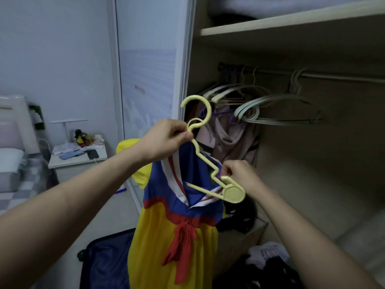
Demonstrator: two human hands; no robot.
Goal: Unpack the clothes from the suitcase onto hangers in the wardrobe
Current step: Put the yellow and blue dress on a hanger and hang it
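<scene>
Head view shows the left hand (166, 140) pinching the neck of a pale yellow hanger (208, 163) just below its hook, while the right hand (241, 176) pinches the collar of a blue, yellow and red dress (173, 215) beside the hanger's lower arm. Dress and hanger hang in the air before the open wardrobe (291, 142), whose rail (333, 77) carries empty hangers (270, 109) and a pinkish garment (227, 134). Below the dress, a dark blue suitcase (104, 263) lies open on the floor, and phones rest on a bedside surface (77, 161) at left.

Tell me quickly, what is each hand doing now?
Left hand: grips the yellow hanger at its neck, below the hook.
Right hand: pinches the shoulder of the blue and yellow dress near the hanger's end.
</scene>
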